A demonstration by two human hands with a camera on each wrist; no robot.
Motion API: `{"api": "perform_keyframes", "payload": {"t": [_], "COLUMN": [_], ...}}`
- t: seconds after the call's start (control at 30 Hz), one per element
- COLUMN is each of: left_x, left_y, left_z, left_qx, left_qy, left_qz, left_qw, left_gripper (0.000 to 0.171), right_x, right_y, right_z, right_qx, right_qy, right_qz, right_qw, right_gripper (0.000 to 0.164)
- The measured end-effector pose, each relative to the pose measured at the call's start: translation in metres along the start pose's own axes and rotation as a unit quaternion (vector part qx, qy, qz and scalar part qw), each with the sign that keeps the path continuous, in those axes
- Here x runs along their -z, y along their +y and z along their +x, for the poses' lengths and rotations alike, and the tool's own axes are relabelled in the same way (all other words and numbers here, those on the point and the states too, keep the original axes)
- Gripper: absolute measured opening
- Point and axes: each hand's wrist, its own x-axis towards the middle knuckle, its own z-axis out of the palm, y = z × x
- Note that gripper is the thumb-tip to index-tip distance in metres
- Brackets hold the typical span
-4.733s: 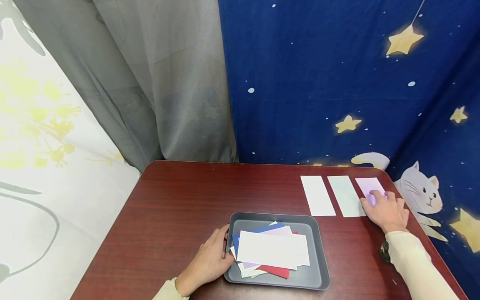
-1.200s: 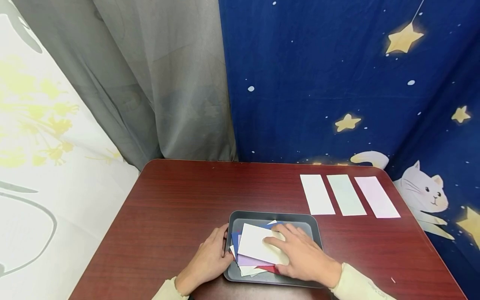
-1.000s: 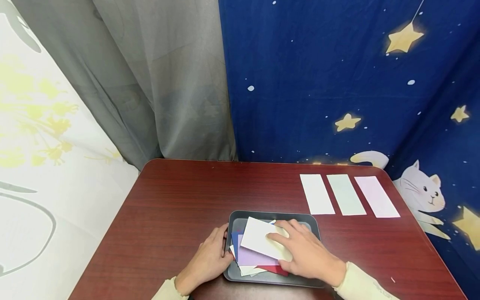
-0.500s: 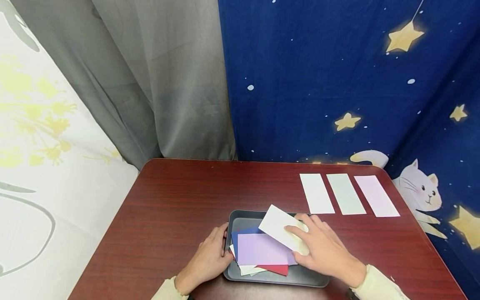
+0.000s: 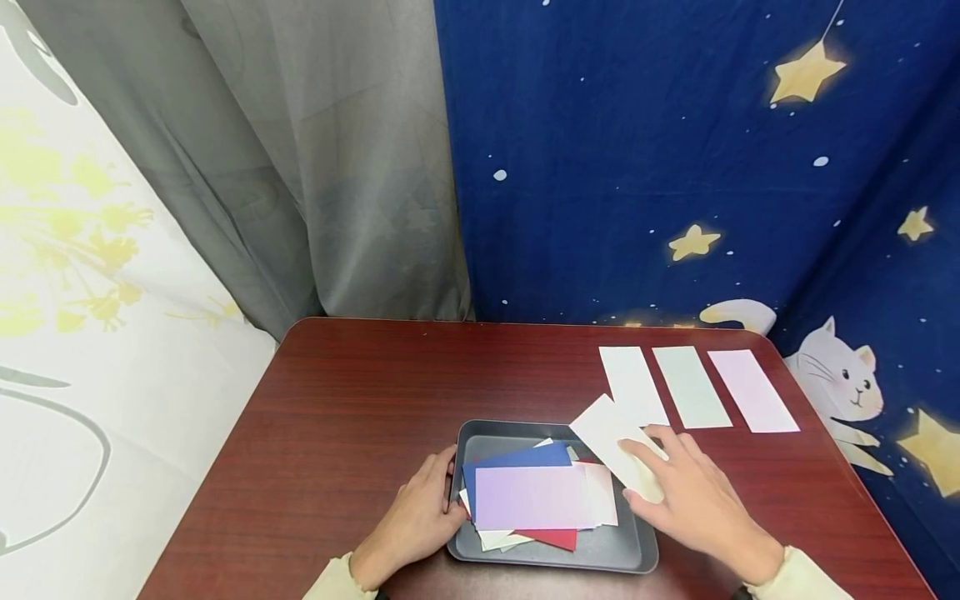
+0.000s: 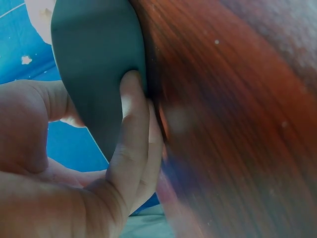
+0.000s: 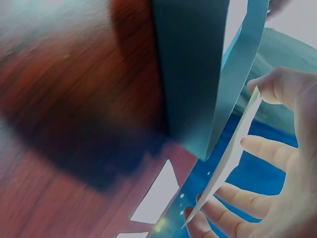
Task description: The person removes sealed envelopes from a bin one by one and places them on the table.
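My right hand (image 5: 697, 496) pinches a white paper card (image 5: 609, 433) over the right side of the grey tray (image 5: 637, 546). The right wrist view shows this card (image 7: 233, 151) edge-on, thumb at one edge and fingertips along the other. My left hand (image 5: 418, 515) grips the tray's left rim. In the left wrist view, its fingers press the outer wall of the tray (image 6: 96, 54). Loose cards overlap in the tray: a lilac card (image 5: 525, 498) on top, with blue (image 5: 491, 462), red (image 5: 558, 539) and whitish ones partly hidden beneath.
Three cards lie side by side at the table's far right: white (image 5: 632, 379), pale green (image 5: 692, 387) and pale lilac (image 5: 752, 390). The reddish-brown table (image 5: 360, 392) ends at a grey curtain (image 5: 390, 167) and a blue starry one (image 5: 600, 167).
My right hand left the far-right lilac card, came to the tray and took the top white card. It then moved right, uncovering the lilac card. My left hand stayed on the rim.
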Motion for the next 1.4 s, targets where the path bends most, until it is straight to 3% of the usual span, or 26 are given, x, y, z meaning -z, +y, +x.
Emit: {"api": "perform_keyframes", "payload": {"t": [0.3, 0.5, 0.7, 1.07, 1.4], "left_x": [0.0, 0.0, 0.0, -0.001, -0.002], "left_y": [0.0, 0.0, 0.0, -0.001, -0.002], "left_z": [0.0, 0.0, -0.001, -0.001, -0.001], "left_qx": [0.003, 0.004, 0.0, -0.005, -0.001], "left_qy": [-0.004, -0.002, 0.001, 0.005, 0.004], "left_qz": [-0.007, -0.005, -0.005, -0.001, -0.005], "left_qw": [1.0, 1.0, 1.0, 1.0, 1.0], "left_gripper": [0.073, 0.073, 0.073, 0.073, 0.073], "right_x": [0.007, 0.008, 0.002, -0.004, -0.011], "right_y": [0.013, 0.015, 0.014, 0.007, -0.003], "right_z": [-0.02, -0.032, -0.042, -0.049, -0.055], "right_qx": [-0.077, -0.146, -0.189, -0.231, -0.215], "right_qy": [-0.018, -0.066, -0.099, -0.181, -0.175], "right_qz": [0.008, 0.012, 0.014, 0.012, 0.0], "right_qw": [0.997, 0.987, 0.977, 0.956, 0.961], "right_gripper": [0.061, 0.064, 0.065, 0.075, 0.068]}}
